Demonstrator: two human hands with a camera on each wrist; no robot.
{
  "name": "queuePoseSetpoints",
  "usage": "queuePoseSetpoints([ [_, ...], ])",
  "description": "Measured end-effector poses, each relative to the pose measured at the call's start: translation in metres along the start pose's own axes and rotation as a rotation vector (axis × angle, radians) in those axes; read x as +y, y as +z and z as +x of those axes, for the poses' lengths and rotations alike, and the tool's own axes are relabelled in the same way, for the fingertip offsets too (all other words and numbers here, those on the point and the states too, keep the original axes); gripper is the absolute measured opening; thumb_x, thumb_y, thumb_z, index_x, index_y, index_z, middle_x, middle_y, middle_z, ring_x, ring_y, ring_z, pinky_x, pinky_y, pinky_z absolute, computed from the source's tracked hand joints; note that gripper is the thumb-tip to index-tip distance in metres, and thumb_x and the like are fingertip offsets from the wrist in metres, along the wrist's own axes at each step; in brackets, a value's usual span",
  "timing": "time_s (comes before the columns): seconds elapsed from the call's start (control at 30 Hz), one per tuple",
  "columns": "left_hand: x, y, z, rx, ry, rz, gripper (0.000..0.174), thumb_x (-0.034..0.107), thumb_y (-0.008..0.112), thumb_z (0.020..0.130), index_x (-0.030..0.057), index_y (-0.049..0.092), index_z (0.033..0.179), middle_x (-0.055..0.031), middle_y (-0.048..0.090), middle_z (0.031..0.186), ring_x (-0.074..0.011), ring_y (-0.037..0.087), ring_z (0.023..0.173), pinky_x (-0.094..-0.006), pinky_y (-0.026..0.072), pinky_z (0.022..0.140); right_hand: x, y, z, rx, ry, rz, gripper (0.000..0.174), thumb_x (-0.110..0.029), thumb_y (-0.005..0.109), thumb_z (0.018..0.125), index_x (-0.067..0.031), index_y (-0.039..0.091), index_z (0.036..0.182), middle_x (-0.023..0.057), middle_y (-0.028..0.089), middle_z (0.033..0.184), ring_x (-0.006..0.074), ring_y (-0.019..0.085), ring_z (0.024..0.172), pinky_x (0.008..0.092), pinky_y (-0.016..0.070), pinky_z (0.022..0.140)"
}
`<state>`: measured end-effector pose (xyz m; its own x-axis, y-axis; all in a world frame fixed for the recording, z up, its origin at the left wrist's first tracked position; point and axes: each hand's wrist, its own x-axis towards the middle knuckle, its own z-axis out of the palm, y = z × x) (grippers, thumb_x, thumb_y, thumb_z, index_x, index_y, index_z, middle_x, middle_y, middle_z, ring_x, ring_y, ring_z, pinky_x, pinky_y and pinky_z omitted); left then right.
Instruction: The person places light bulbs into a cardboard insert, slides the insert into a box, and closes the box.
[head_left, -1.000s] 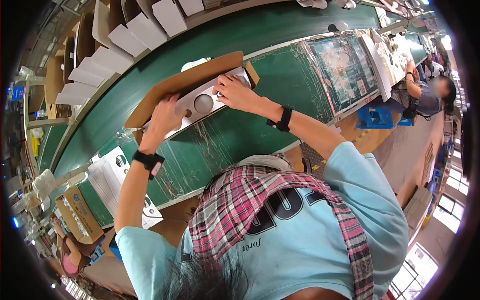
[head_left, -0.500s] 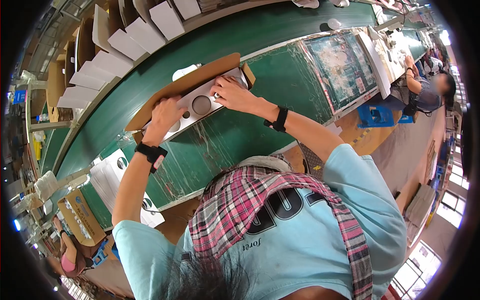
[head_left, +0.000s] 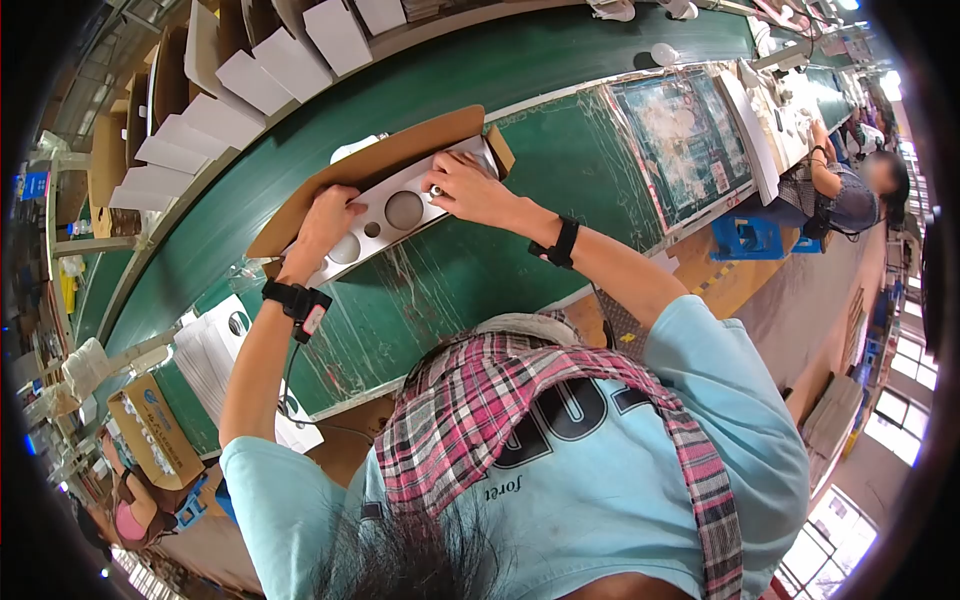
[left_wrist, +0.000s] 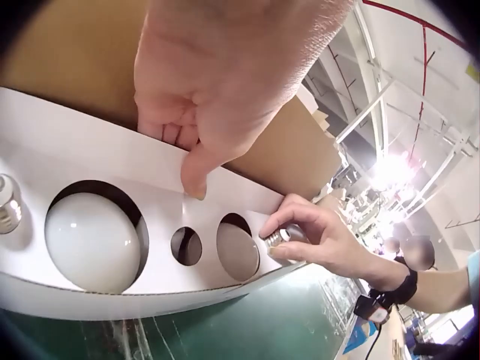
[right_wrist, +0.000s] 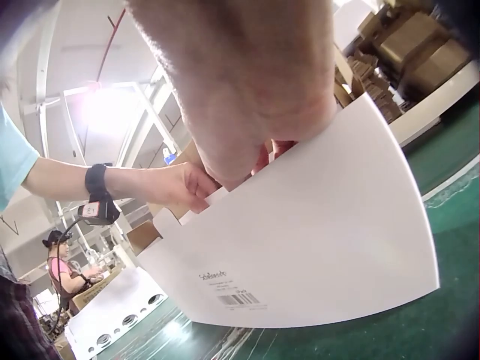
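Observation:
A brown carton (head_left: 350, 170) with a raised flap holds a white insert (head_left: 388, 228) with round holes. My left hand (head_left: 325, 228) is at its left part; in the left wrist view that hand (left_wrist: 217, 90) pinches the insert's rear edge, thumb in front, fingers behind. A white bulb (left_wrist: 94, 244) sits in a large hole. My right hand (left_wrist: 326, 236) holds a bulb by its metal base (left_wrist: 277, 238) at the insert's other end. In the right wrist view a white side panel with a barcode (right_wrist: 240, 300) stands below my right hand (right_wrist: 255, 112), whose fingertips are hidden.
Behind the flap a white object (head_left: 355, 148) lies on the green surface (head_left: 560, 150). White-flapped boxes (head_left: 290, 60) line the far left shelf. Stacked white inserts (head_left: 210, 360) lie at left, near an open carton (head_left: 155, 435). Another person (head_left: 850, 185) sits at right.
My left hand has drawn back from over the insert to its rear edge, its fingers more bent. The white object behind the flap has shifted left. My right hand has barely moved.

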<state>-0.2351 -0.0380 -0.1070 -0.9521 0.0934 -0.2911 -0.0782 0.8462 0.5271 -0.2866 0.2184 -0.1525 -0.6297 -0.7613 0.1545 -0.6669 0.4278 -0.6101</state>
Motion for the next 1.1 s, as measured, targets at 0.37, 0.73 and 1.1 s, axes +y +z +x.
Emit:
queuePoseSetpoints([
  [0.37,-0.019,-0.005,0.006,-0.241,0.008,0.084,0.061,0.031,0.071,0.07,-0.0075,0.057,0.116,-0.0235,0.058,0.118,-0.0335,0.058,0.106,-0.0364,0.0438,0.092,-0.003,0.001,0.001,0.061,-0.04,-0.007,0.023,-0.016,0.061,0.082,-0.0077,0.059,0.103,0.0095,0.049,0.099,0.0279,0.048,0.103,0.0407,0.0357,0.094],
  [0.73,0.014,0.016,-0.017,0.149,0.226,0.286,0.044,0.009,0.062,0.078,-0.0006,0.052,0.12,-0.0196,0.058,0.107,-0.0351,0.056,0.102,-0.0401,0.0468,0.086,0.005,0.006,0.002,-0.01,-0.002,-0.037,0.029,-0.016,0.061,0.081,-0.007,0.057,0.109,0.011,0.051,0.107,0.0301,0.047,0.109,0.0417,0.0357,0.096],
  [1.1,-0.007,0.028,-0.05,0.228,0.203,0.008,0.036,0.01,0.067,0.077,0.0038,0.059,0.111,-0.0131,0.057,0.111,-0.0326,0.054,0.105,-0.0408,0.0445,0.089,-0.007,-0.025,0.003,-0.07,-0.112,-0.356,0.037,-0.018,0.069,0.075,-0.0078,0.057,0.109,0.0123,0.051,0.109,0.0313,0.044,0.112,0.0439,0.0355,0.095],
])
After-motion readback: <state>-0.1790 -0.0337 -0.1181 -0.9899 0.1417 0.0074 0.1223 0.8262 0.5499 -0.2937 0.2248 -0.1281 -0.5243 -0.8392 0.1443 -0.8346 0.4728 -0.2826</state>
